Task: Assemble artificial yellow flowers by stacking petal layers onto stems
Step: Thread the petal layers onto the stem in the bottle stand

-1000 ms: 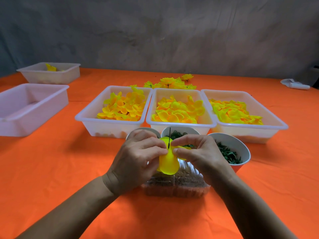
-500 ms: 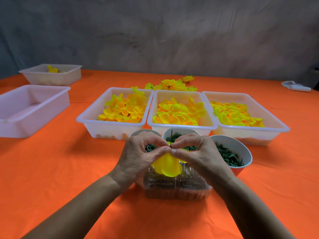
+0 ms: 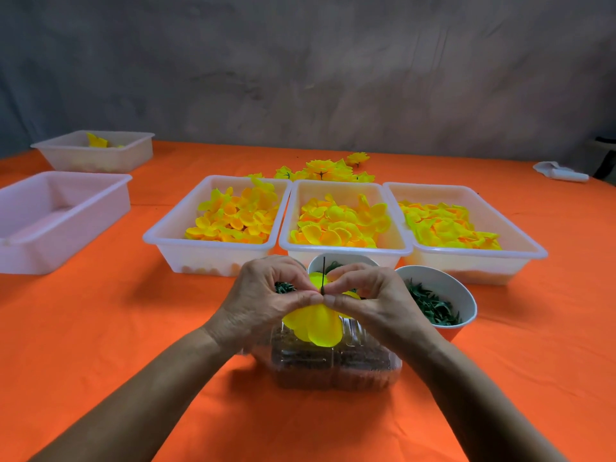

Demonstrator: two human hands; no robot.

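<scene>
Your left hand (image 3: 266, 301) and right hand (image 3: 373, 301) meet fingertip to fingertip above the clear container (image 3: 333, 368), both pinching the thin dark stem (image 3: 323, 271) where it passes through the yellow petal layer (image 3: 316, 325). The stem stands roughly upright; the petals hang below your fingers. Judged from their look, the petals are light, soft and easily creased (the stem thin and likely to bend), so take hold at the petal's centre hole, close against the stem, not at the outer edges. Three trays hold loose petals: left tray (image 3: 160, 241), middle tray (image 3: 346, 253), right tray (image 3: 533, 253). Finished flowers (image 3: 323, 170) lie behind them on the desk (image 3: 100, 328).
</scene>
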